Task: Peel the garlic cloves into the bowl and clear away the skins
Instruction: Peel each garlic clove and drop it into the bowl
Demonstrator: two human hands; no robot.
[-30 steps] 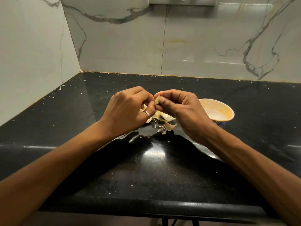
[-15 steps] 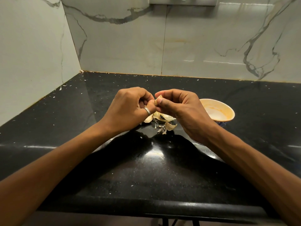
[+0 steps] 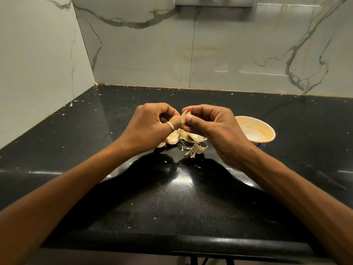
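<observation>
Fingers of your right hand [image 3: 214,131] pinch a pale papery garlic clove [image 3: 185,118]; your left hand [image 3: 152,127] curls against it, grip unclear.

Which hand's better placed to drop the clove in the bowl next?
Right. The right hand pinches the garlic clove between thumb and fingers, and the bowl stands just right of it. The left hand sits on the side away from the bowl, above the skins.
</observation>
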